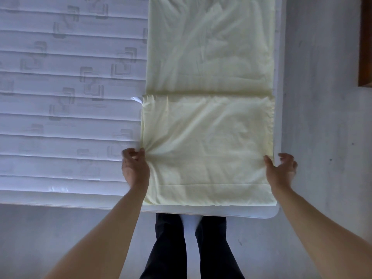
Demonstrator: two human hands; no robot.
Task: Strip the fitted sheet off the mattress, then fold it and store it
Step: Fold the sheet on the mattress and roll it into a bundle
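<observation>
Folding is the step in hand: the sheet [209, 109], pale yellow and already off the mattress [66, 77], lies as a long strip down the mattress's right-hand side, with its near end doubled over into a thicker panel; the left hand [135, 165] pinches that panel's left edge, fingers curled into a small fan of gathered cloth; the right hand [280, 168] sits at the right edge near the mattress's corner, thumb on the cloth and fingers curled just off it (whether it truly grips is hard to tell from this angle); both hands are level with each other, on opposite sides of the panel. The strip's long axis runs straight away from the person, from the near edge of the mattress to the top of the view and beyond; the fold line crosses it squarely. The next move, by the look of it, calls for lifting the doubled panel evenly at both edges and carrying it forward over the flat length, keeping the side edges aligned; storing is not yet begun.
</observation>
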